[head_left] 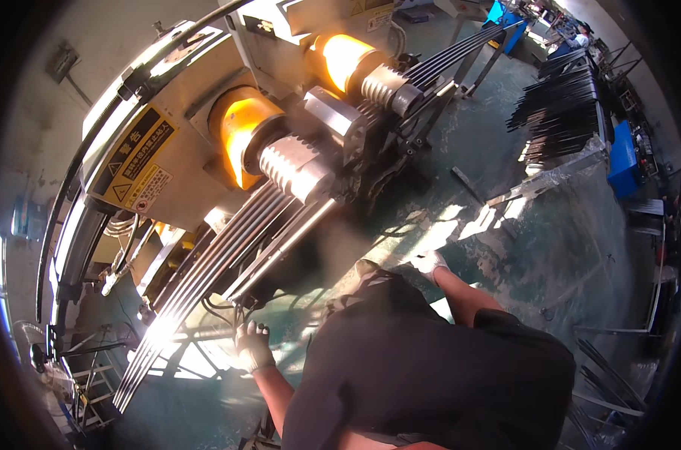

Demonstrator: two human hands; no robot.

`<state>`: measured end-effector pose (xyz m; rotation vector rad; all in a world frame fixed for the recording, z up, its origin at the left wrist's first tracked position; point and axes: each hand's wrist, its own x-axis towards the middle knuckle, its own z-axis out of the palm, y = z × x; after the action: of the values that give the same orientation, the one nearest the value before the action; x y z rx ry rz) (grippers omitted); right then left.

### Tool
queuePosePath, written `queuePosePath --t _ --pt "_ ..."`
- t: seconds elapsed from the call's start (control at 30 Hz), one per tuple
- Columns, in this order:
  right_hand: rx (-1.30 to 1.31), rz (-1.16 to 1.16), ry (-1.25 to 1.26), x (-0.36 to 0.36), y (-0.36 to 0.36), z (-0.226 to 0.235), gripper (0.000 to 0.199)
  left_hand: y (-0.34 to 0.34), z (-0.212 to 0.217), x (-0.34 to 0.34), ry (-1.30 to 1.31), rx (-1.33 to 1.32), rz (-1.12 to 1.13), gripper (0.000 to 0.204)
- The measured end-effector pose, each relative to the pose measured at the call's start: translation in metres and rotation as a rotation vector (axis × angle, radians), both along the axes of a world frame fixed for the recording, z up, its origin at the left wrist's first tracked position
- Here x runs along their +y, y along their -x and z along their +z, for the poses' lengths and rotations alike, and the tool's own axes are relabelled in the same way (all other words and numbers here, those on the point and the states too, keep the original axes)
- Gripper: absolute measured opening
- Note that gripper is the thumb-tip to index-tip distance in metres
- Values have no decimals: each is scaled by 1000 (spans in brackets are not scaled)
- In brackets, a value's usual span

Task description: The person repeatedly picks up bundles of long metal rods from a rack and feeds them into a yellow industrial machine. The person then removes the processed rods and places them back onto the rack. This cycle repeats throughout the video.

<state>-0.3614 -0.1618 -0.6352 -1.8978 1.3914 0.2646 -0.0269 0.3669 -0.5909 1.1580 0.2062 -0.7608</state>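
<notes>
Green, worn floor (460,135) patched with hard sunlight spreads beneath a workshop machine (194,150). At its near side, the person's gloved left hand (254,349) has its fingers loosely bent and apart, with nothing visible in its grasp. It is near the lower end of a metal rail (280,249); whether it touches anything there, I cannot tell. The gloved right hand (429,262) shows above the floor on the other side of the body; its fingers are too blurred to judge how far they are open, though no object shows in them.

Just beyond the left hand, the steel rods (231,244) lie side by side, sloping from lower left up past two ribbed rollers (299,169) and on to the upper right. So the rods appear to be already in place along the machine, with neither hand gripping them; how much handling remains cannot be judged.

The rods' lower ends stick out well left of the body, limiting movement there. Rightward, floor stretches between the machine and a stack of dark bars (554,112), giving more room, though a loose bar (468,186) lies across part of it.
</notes>
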Motion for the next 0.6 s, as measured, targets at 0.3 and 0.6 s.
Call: queuePosePath --t 0.3,0.6 --pt "-831 -295 -146 -11 -208 245 35 -55 120 -11 -153 -705 261 51" --pt "-377 400 724 -66 -321 187 22 -82 227 -5 622 -378 288 52"
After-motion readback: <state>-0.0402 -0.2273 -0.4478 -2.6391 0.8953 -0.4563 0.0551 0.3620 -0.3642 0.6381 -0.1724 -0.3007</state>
